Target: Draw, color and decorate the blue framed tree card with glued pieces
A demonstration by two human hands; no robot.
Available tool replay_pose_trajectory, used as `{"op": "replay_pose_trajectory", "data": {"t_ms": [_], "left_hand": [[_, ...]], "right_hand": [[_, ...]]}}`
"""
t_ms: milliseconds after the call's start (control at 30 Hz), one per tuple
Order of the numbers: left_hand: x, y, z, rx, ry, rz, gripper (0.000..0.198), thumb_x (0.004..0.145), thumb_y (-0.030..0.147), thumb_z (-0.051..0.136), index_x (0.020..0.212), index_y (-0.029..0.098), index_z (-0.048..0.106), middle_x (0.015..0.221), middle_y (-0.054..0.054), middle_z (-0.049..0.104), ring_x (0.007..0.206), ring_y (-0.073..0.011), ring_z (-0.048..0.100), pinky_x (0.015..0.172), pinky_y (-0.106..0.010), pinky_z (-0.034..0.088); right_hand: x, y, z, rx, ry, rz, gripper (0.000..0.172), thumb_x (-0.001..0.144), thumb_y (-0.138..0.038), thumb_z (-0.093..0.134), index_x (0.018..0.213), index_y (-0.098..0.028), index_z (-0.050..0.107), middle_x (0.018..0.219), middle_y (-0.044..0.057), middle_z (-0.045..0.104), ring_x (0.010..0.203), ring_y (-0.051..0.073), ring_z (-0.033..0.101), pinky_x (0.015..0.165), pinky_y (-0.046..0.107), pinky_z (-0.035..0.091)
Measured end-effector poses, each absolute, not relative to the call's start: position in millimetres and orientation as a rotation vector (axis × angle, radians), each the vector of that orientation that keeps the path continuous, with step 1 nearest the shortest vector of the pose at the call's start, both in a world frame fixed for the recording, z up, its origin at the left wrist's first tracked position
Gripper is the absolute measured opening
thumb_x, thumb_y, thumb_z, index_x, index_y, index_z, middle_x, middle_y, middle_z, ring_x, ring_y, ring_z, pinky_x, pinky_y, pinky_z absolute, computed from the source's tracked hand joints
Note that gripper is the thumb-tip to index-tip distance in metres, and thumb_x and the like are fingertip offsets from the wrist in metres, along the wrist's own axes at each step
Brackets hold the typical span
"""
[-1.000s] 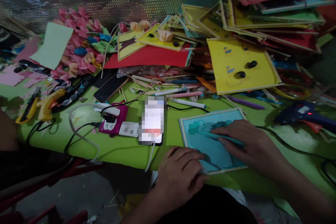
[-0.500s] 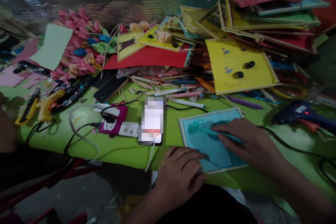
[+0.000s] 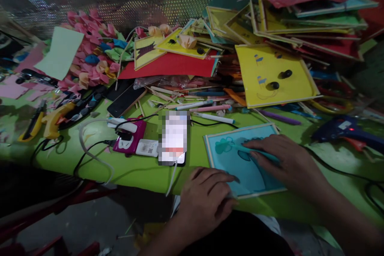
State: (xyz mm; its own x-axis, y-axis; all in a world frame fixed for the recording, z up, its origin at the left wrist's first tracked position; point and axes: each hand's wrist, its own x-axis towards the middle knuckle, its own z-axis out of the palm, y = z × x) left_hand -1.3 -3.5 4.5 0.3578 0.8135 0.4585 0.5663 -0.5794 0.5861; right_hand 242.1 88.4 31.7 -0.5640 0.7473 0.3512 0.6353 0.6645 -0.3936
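A light blue framed card (image 3: 237, 168) lies on the green table (image 3: 141, 168) in front of me. My right hand (image 3: 288, 162) rests on its right half, fingers closed round a teal pen (image 3: 261, 154) whose tip touches the card near a drawn cloud shape. Curled fingers of my left hand (image 3: 207, 200) press down on the card's near left corner at the table edge.
A phone (image 3: 174, 138) lies left of the card, beside a pink power strip (image 3: 130, 138) with cables. A blue glue gun (image 3: 348, 132) sits at the right. Stacked yellow and red framed cards (image 3: 274, 74), pens, sticks and paper flowers (image 3: 90, 48) fill the back. A yellow glue gun (image 3: 57, 118) lies left.
My right hand has shifted the pen slightly over the card. My left hand stays in place. A dark shape at the far left edge has gone from view.
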Motion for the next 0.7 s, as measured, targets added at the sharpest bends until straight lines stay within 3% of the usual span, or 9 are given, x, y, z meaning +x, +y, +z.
{"op": "replay_pose_trajectory", "data": {"t_ms": [700], "left_hand": [[-0.9, -3.2, 3.0, 2.291, 1.216, 1.086, 0.021, 0.103, 0.035, 0.052, 0.094, 0.02, 0.063, 0.108, -0.003, 0.08, 0.102, -0.0189, 0.071, 0.088, -0.036, 0.049]], "right_hand": [[241.9, 86.5, 32.4, -1.01, -2.411, 0.317, 0.017, 0.101, -0.025, 0.056, 0.109, -0.025, 0.071, 0.092, 0.003, 0.076, 0.08, 0.022, 0.071, 0.074, 0.036, 0.051]]}}
